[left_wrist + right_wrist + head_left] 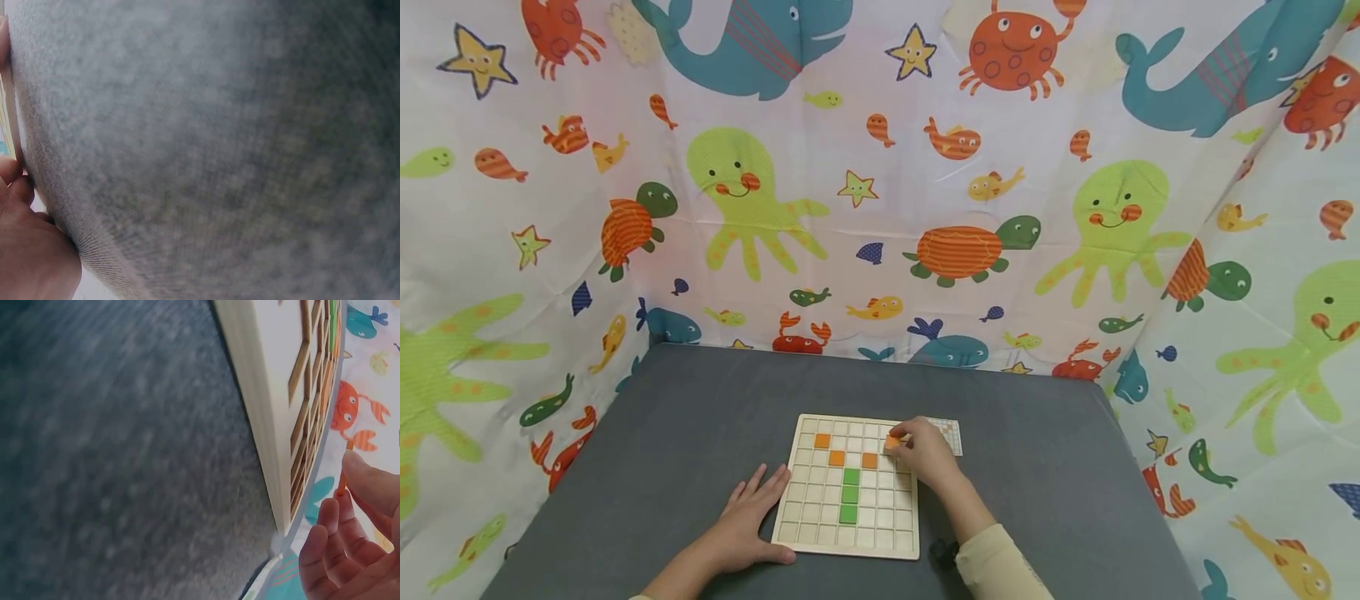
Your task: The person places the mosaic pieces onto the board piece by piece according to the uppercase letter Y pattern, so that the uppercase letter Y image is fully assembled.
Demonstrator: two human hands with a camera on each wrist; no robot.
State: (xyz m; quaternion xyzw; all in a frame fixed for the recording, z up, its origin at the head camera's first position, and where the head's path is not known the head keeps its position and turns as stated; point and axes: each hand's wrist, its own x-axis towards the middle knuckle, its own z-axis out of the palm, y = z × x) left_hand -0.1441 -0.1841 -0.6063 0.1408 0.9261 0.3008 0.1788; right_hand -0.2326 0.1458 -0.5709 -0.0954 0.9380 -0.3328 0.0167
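Observation:
My right hand pinches a thin orange square tile at the upper right corner of a wooden grid board. In the right wrist view the tile is edge-on between thumb and fingertips, apart from the board. Fingers spread, my left hand lies along the board's left edge, with fingertips and thumb against it. Three orange tiles, one of them a lone orange tile at upper left, sit in the grid's upper cells. Below them, three green tiles form a column.
A printed card with a small grid lies partly behind the board's upper right corner. Grey cloth covers the table. A sea-animal curtain stands around its back and sides. Some small dark object is beside the right forearm.

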